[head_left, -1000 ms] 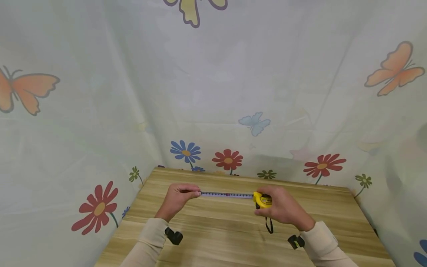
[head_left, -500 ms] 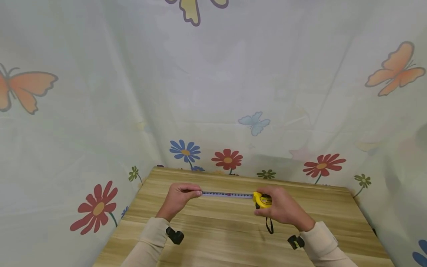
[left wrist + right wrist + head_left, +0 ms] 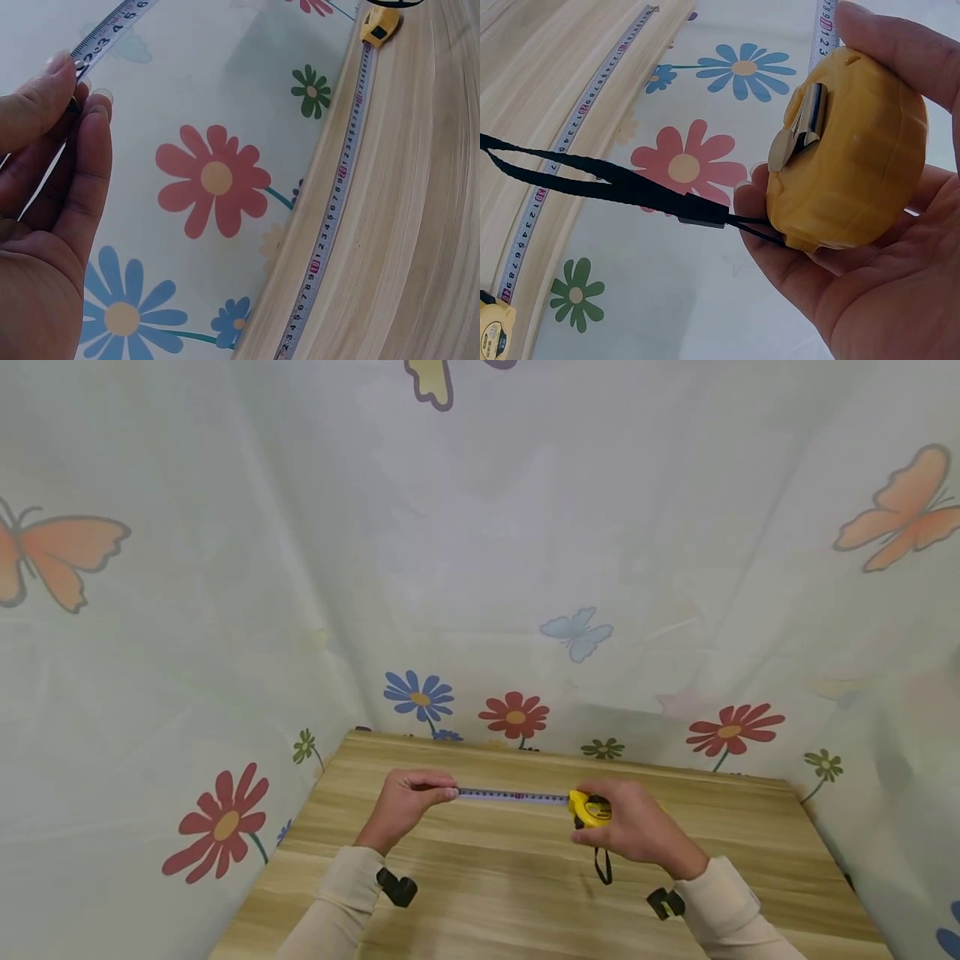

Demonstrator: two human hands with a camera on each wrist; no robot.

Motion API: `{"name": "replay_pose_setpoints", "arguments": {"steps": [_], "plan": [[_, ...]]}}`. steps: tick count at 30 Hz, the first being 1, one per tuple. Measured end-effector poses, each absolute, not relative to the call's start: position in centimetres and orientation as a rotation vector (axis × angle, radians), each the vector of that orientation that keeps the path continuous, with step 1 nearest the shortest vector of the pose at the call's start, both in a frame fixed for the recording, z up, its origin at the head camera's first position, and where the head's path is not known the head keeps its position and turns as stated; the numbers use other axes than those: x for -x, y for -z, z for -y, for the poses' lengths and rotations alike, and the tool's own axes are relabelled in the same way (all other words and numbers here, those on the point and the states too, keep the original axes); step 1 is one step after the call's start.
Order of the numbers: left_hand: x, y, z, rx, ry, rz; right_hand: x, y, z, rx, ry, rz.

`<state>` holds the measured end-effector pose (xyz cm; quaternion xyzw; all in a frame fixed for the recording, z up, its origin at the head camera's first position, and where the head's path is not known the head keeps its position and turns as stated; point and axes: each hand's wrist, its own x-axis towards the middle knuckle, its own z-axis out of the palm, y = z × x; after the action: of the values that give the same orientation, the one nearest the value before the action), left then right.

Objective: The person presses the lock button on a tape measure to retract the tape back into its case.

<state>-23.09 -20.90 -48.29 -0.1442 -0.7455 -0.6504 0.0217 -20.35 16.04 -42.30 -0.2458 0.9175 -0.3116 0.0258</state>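
Checking both grips, I find my left hand (image 3: 408,800) pinching the blade (image 3: 502,796) by its end, my right hand (image 3: 637,825) curled round the yellow tape measure (image 3: 597,812), and the blade running straight between them, above the wooden table (image 3: 495,877). A second tape measure (image 3: 340,178) lies drawn out on that table. I judge that level wrists, even tension and a firm hold against recoil would serve best.

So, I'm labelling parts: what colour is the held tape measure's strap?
The strap is black, clearest from the right wrist.
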Motion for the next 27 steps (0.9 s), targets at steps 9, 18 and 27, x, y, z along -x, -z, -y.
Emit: {"name": "replay_pose_setpoints", "arguments": {"steps": [9,18,27], "plan": [[23.21,48.13,20.78,0.446,2.033,2.295,20.28,42.16,-16.19,0.760,0.964,-2.843],[23.15,48.02,20.30,0.443,2.033,2.293,20.24,42.14,-16.11,0.755,0.962,-2.856],[23.10,48.10,20.24,0.426,2.016,2.309,20.23,42.18,-16.01,0.750,0.967,-2.853]]}}
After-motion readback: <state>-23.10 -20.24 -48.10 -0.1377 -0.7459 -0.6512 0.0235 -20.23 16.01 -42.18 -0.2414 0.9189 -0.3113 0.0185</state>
